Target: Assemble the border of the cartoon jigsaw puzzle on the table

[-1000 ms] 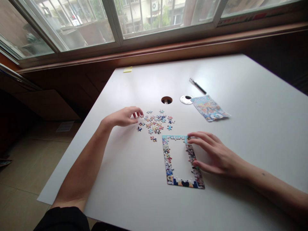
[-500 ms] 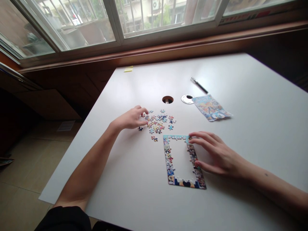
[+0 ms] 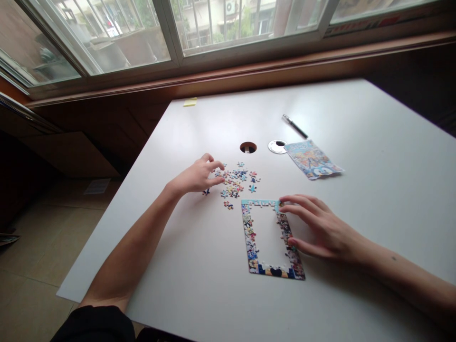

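My left hand (image 3: 198,175) hovers at the left side of a heap of loose jigsaw pieces (image 3: 233,183), thumb and fingers apart, with nothing visible between them. Part of the heap is hidden behind its fingers. The joined border of a jigsaw puzzle (image 3: 251,237) lies nearer to me, a rectangle with a bare middle, light blue along the top and dark blue along the bottom. Resting on its upper right edge is my right hand (image 3: 320,230), fingers stretched out and spread, the fingertips touching the border.
A crumpled picture sheet (image 3: 313,159) lies at the right, beside a silver ring cover (image 3: 277,147) and a black pen (image 3: 295,126). Behind the loose pieces is a round hole (image 3: 248,147) in the white table (image 3: 192,285). A yellow sticky note (image 3: 190,102) is at the far edge.
My left hand has shifted slightly to the right, further over the loose pieces. My right hand and the puzzle border have stayed in place.
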`<state>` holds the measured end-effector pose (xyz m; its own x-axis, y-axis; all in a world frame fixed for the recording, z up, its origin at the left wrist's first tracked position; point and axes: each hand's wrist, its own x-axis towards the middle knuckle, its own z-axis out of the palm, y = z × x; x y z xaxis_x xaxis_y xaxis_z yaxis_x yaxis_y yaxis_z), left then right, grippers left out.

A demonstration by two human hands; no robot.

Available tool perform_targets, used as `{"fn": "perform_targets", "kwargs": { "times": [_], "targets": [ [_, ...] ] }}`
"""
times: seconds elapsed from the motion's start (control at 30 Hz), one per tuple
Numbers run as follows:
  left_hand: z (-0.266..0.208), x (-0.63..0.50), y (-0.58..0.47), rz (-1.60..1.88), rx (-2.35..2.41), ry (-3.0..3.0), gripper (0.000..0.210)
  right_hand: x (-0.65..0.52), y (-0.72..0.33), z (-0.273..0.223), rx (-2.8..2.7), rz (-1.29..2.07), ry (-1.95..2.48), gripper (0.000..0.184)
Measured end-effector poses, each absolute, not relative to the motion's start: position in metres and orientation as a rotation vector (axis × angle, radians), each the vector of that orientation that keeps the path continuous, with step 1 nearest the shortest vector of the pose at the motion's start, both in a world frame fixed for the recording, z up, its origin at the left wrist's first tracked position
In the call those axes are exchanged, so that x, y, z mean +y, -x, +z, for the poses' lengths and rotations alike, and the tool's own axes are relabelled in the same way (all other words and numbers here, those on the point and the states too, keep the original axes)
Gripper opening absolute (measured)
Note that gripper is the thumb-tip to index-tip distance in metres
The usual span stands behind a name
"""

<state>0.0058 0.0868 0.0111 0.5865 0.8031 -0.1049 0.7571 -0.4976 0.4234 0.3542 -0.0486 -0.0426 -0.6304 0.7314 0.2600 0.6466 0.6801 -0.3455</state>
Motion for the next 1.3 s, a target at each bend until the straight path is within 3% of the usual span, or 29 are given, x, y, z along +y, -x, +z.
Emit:
{"fn": "perform_targets", "kwargs": {
  "times": [0.13,0.27,0.43,0.67,0.83,1.07,1.3],
  "targets": [
    [0.001,0.082,-0.017,0.273,1.477,-2.435,0.044,-0.049,-0.355,-0.043,-2.524,0.312,1.083,0.057],
    [0.008,0.088,-0.006,0.149,1.232,-2.374,0.053,-0.050,-0.353,-0.042,-2.510,0.308,1.077,0.055],
    [0.004,0.096,-0.001,0.263,1.261,-2.298,0.033,-0.050,-0.353,-0.041,-2.503,0.324,1.081,0.055],
    [0.002,0.100,0.005,0.279,1.168,-2.282,0.043,-0.050,-0.352,-0.039,-2.505,0.337,1.097,0.055],
    [-0.002,0.102,0.003,0.428,1.348,-2.247,0.024,-0.050,-0.352,-0.038,-2.482,0.345,1.087,0.053],
    [-0.003,0.102,0.005,0.405,1.185,-2.301,0.036,-0.050,-0.353,-0.039,-2.498,0.343,1.091,0.055],
    [-0.001,0.098,0.000,0.406,1.264,-2.317,0.034,-0.049,-0.353,-0.039,-2.515,0.315,1.072,0.056]
  ]
}}
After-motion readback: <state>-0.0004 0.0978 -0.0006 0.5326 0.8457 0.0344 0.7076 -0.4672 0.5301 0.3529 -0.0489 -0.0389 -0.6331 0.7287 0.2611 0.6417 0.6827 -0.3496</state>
